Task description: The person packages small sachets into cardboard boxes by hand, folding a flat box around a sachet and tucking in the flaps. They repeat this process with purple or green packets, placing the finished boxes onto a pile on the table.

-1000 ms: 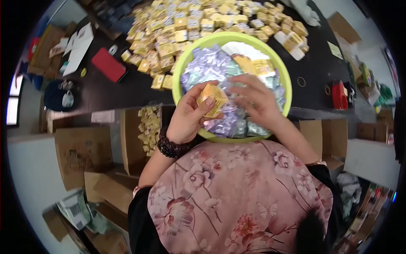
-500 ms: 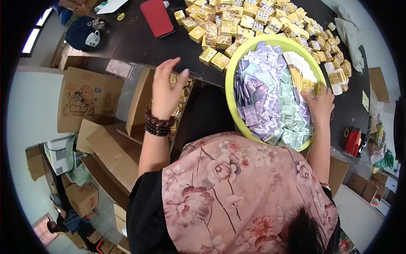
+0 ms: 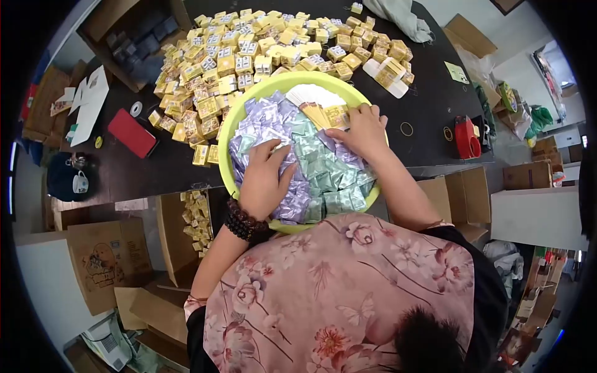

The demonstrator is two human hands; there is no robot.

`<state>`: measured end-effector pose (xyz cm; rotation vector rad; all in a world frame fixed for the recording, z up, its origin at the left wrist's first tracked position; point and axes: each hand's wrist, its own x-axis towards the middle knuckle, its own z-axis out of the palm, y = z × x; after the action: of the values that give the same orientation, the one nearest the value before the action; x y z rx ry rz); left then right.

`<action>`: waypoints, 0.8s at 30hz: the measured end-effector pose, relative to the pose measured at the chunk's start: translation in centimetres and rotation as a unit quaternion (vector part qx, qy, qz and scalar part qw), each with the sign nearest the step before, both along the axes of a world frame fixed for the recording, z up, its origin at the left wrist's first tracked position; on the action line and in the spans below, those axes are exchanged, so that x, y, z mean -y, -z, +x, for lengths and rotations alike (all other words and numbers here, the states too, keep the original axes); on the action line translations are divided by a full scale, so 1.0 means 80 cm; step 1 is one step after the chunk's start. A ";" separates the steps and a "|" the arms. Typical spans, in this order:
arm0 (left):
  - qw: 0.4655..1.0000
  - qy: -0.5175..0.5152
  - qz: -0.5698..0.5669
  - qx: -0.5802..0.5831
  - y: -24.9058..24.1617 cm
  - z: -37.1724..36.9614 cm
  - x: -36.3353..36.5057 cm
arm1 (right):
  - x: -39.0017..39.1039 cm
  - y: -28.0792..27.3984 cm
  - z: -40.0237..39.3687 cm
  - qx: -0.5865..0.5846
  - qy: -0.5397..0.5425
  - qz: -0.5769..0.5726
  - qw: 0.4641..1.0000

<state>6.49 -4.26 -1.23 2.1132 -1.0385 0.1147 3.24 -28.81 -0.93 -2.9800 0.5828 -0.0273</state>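
Observation:
A yellow-green basin (image 3: 227, 133) holds many small sachets. Purple sachets (image 3: 292, 200) lie mostly on its left, and green sachets (image 3: 320, 163) run down the middle. My left hand (image 3: 264, 179) is over the purple ones, fingers apart, its fingertips touching them. Fanned at the basin's far side is a stack of flat yellow-and-white cartons (image 3: 316, 102). My right hand (image 3: 365, 132) has its thumb and fingers at opposite edges of the flat yellow carton (image 3: 336, 116) at the end of that fan. Its fingertips are partly hidden.
Small yellow boxes (image 3: 217, 62) are heaped behind the basin on the dark table (image 3: 420, 140). A red phone case (image 3: 132, 133) lies left, a red tape dispenser (image 3: 466, 138) right. Below the table's edge, an open cardboard box (image 3: 171, 233) contains more yellow boxes.
My left hand has come from the open cardboard box to the sachets in the basin. My right hand stays at the flat cartons. The whole view has swung to the right.

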 end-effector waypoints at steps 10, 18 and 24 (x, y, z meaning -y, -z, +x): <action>0.998 -0.029 0.054 0.013 0.002 -0.016 0.007 | 0.001 0.022 0.012 0.087 -0.008 0.023 0.996; 0.995 -0.079 0.055 0.032 0.003 -0.024 0.008 | 0.007 0.027 0.012 0.166 0.002 0.120 0.979; 0.995 -0.070 0.035 0.054 -0.014 -0.022 0.020 | 0.024 0.027 0.022 0.227 0.063 0.287 0.929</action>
<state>4.74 -5.86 -0.13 2.2635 -0.9669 0.2671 5.01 -30.70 -3.13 -2.2574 0.5908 -0.4587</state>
